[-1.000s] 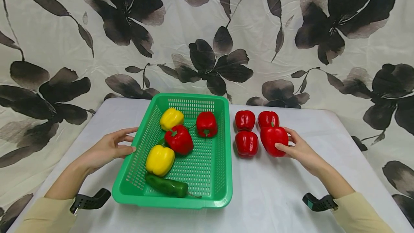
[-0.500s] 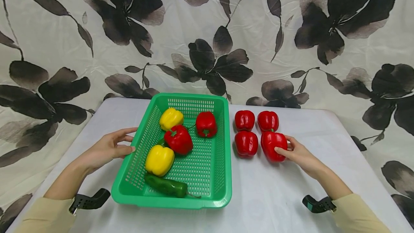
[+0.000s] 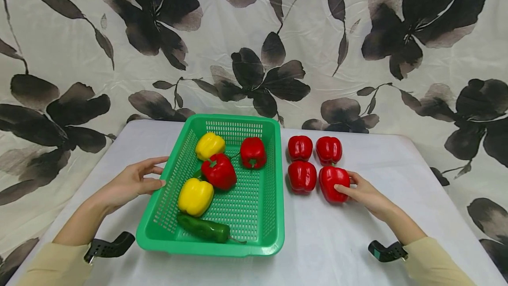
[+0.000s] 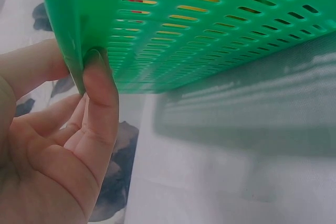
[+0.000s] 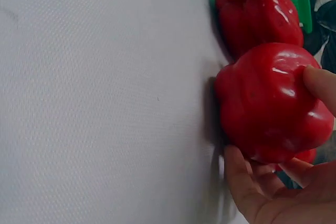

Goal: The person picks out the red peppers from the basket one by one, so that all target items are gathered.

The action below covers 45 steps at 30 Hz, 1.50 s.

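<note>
My left hand (image 3: 132,183) pinches the left rim of a green plastic basket (image 3: 278,215), thumb and fingers on either side of the edge, as the left wrist view shows. On the right, my right hand (image 3: 367,194) grips a red bell pepper (image 3: 332,183) from its right side, the thumb toward me and the fingers behind and under it. This pepper stands at the near right of a group with three other red bell peppers (image 3: 302,176). In the right wrist view the held pepper (image 5: 270,103) is low over the white cloth, close beside another red pepper (image 5: 260,17).
Inside the basket lie two yellow bell peppers (image 3: 196,197), two red bell peppers (image 3: 219,171) and a long green pepper (image 3: 204,227); another green piece is mostly hidden under a red one. A floral cloth (image 3: 254,47) hangs behind the white-covered table (image 3: 325,242).
My right hand has brought its red bell pepper down and slightly toward me, away from the far red pepper it overlapped. The left hand and basket have stayed put.
</note>
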### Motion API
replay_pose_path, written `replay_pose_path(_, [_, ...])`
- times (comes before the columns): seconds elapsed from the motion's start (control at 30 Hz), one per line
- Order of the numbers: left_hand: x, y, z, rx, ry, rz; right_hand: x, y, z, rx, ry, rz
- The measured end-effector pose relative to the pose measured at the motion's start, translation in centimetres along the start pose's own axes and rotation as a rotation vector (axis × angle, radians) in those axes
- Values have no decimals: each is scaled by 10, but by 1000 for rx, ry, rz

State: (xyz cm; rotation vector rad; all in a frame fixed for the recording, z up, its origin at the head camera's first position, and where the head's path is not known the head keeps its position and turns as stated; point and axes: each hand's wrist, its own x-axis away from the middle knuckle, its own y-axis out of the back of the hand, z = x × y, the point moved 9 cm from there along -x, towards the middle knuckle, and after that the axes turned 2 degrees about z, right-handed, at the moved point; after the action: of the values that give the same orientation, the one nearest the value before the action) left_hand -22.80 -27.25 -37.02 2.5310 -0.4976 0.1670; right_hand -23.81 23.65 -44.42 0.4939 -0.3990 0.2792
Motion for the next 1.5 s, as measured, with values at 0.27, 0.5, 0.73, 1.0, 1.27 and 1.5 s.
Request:
replay_pose_path(0.27, [2, 1, 1, 16, 0, 3, -4, 1, -2, 6, -6, -17])
replay_pose_path(0.5, [2, 1, 3, 12, 11, -2, -4, 2, -3, 2, -27, -5])
replay_pose_path(0.73, [2, 0, 1, 5, 0, -2, -7, 6, -6, 28, -28, -16])
replay_pose_path(1.0, [2, 0, -1, 4, -13, 3, -9, 7, -8, 3, -20, 2])
replay_pose_path(1.27, [1, 0, -2, 11, -10, 9, -11, 8, -9, 11, -23, 14])
replay_pose_path(1.5, [1, 0, -3, 6, -19, 10, -12, 9, -9, 1, -20, 17])
